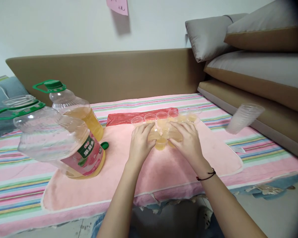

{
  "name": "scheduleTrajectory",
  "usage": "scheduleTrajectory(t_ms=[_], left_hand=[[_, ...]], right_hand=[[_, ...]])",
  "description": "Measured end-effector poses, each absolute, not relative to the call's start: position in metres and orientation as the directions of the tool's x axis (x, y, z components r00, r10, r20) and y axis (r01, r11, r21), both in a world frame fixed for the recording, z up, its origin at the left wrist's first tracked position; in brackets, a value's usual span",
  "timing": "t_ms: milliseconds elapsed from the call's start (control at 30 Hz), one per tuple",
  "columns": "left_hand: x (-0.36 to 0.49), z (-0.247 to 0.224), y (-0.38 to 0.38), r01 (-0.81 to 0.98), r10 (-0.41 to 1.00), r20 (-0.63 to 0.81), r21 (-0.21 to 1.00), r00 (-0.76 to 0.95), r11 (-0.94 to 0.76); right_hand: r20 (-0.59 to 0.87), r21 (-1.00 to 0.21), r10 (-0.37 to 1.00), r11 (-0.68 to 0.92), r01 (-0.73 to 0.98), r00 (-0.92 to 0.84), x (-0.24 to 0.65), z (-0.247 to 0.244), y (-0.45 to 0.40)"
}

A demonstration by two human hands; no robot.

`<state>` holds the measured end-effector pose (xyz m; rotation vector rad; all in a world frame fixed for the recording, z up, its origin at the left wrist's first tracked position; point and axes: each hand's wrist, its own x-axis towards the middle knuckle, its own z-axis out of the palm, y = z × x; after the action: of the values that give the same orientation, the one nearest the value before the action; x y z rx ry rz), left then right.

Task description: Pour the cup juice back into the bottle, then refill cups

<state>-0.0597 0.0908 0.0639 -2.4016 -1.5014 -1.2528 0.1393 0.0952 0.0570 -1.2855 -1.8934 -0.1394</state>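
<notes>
My left hand [141,140] curls around the side of a clear plastic cup [153,135] of yellow drink. Opposite it, my right hand [188,140] grips a second such cup [175,134]. Between the two hands, a plastic cup with yellow drink [160,145] shows at the front; the fingers partly hide how these cups meet. Behind them stands a row of several clear cups [162,116], at least some with yellow drink in them. All of these are on a pink mat [119,175].
At left stand a large uncapped juice bottle [89,157] and a green-capped one [89,119] behind it. A loose green cap [104,145] lies beside them. A red plastic sheet [119,119] lies behind the cups. Stacked cups [244,119] rest at right near piled cushions [258,69].
</notes>
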Motion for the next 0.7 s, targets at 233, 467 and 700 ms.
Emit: scheduleTrajectory(t_ms=[233,467,700], left_hand=[[-0.0587,0.0648,0.0901,0.798,0.736,0.638,0.312,0.226,-0.515],[-0.0587,0.0644,0.0907,0.800,0.718,0.649,0.279,0.251,-0.531],[-0.0589,0.0634,0.0907,0.798,0.712,0.653,0.271,0.258,-0.538]], right_hand=[[0.675,-0.333,0.721,0.486,0.808,-0.156,0.1376,0.0582,0.0940],[0.667,-0.331,0.724,0.501,0.799,-0.177,0.1373,0.0581,0.0943],[0.671,-0.312,0.715,0.515,0.798,-0.199,0.1374,0.0569,0.0952]])
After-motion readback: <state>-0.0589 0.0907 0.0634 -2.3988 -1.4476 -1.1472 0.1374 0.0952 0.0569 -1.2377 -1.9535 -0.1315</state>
